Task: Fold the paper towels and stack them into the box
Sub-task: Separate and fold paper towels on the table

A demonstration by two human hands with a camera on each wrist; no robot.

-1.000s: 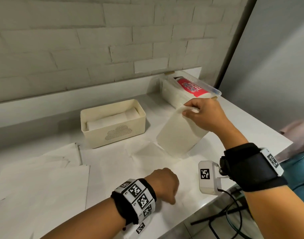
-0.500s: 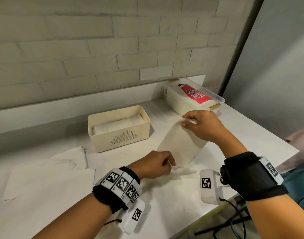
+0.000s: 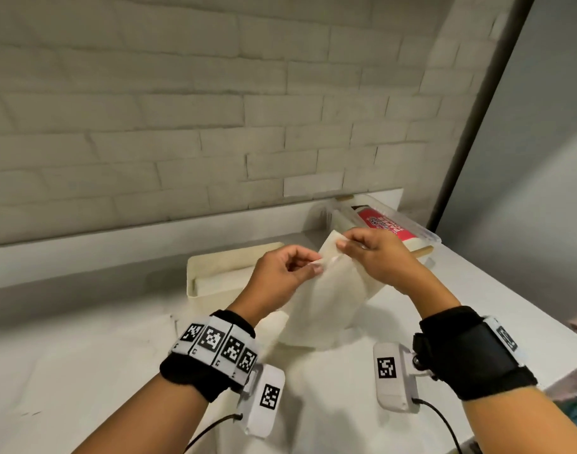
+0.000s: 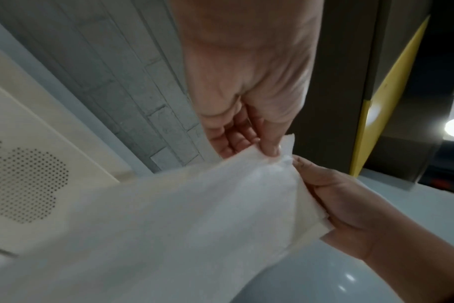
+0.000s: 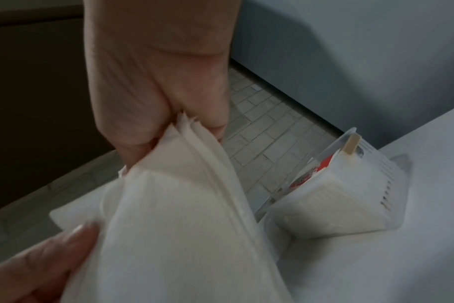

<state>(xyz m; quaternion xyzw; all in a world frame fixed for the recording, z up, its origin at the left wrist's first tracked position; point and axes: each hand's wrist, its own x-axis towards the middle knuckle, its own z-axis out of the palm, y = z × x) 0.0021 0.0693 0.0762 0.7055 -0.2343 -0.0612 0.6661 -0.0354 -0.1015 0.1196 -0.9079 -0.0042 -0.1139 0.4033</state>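
Observation:
Both hands hold one white paper towel (image 3: 326, 299) up above the white counter, so that it hangs down doubled over. My left hand (image 3: 282, 273) pinches its top edge between thumb and fingers (image 4: 271, 143). My right hand (image 3: 375, 257) pinches the other top corner close beside it, and the layered edges (image 5: 192, 131) show in its grip. Behind the hands stands the cream box (image 3: 215, 267) with a dotted cloud pattern (image 4: 23, 184), folded towels lying inside it. The towel hides the box's right part.
A clear plastic bin (image 3: 408, 224) holding a red-labelled pack of towels (image 5: 321, 196) stands at the back right against the brick wall. Loose flat sheets (image 3: 83, 371) lie on the counter at the left. The counter's right edge (image 3: 542, 326) runs close to my right wrist.
My left hand rose from the counter, took the towel's lower edge and brought it up to the right hand. The towel now hangs doubled between both hands, higher than before.

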